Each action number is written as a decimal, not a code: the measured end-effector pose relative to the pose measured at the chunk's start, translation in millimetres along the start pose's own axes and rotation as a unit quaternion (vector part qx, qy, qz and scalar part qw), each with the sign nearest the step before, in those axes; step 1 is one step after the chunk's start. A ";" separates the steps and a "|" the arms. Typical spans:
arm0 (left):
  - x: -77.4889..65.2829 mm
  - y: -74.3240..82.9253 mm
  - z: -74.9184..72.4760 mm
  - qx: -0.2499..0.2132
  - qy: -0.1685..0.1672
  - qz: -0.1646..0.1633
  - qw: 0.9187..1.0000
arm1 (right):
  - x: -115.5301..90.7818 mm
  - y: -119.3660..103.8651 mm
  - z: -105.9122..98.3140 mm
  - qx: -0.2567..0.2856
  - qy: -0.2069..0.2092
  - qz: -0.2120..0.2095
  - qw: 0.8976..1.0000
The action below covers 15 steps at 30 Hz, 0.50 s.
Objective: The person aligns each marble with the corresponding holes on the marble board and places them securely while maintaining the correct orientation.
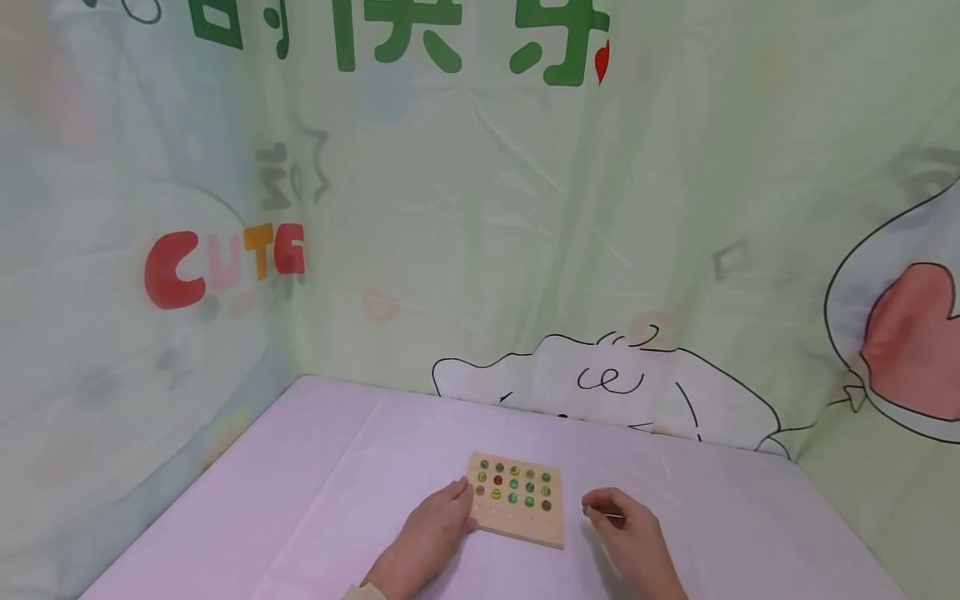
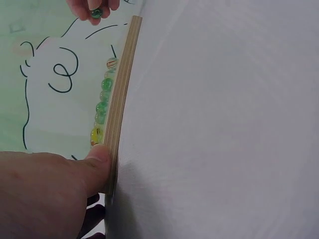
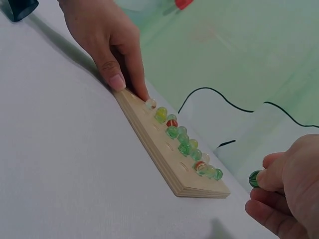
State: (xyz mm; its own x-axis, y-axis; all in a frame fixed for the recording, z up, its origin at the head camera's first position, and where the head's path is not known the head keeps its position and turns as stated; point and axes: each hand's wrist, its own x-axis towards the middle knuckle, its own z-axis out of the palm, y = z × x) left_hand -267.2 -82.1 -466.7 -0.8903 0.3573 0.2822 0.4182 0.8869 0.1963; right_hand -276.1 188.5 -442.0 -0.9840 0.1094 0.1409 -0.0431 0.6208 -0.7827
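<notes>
On the pale lilac table (image 1: pixel 322 467), the left hand (image 1: pixel 438 525) grips the left edge of a light wooden board (image 1: pixel 517 527), multicoloured glass marbles (image 1: pixel 513 484) filling its three far rows. Just right of it, the right hand (image 1: pixel 636 537) pinches a dark green glass marble (image 3: pixel 254 179) between its fingers. Multicoloured "CUTE" lettering (image 1: pixel 261 254) marks the left cloth wall (image 1: pixel 112 375); green Chinese characters (image 1: pixel 412 12) are cropped above.

Board (image 1: pixel 520 526) on table (image 1: pixel 315 500), marbles (image 1: pixel 513 483) in its far rows
</notes>
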 end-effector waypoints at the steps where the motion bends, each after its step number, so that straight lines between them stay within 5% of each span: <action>1: 0.1 0.3 -0.1 0.003 0.002 0.002 1.000 | 0.2 -0.8 1.7 0.001 0.000 0.001 1.000; 15: 0.5 0.5 -0.2 0.007 0.011 0.008 1.000 | 1.0 -14.1 22.3 0.014 -0.005 -0.012 1.000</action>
State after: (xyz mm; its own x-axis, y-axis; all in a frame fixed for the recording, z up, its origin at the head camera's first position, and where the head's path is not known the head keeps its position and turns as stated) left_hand -267.4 -81.6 -466.3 -0.8795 0.3648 0.3056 0.4291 0.8856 0.1777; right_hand -280.3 162.5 -444.4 -0.9842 0.0878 0.1538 -0.0708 0.6007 -0.7964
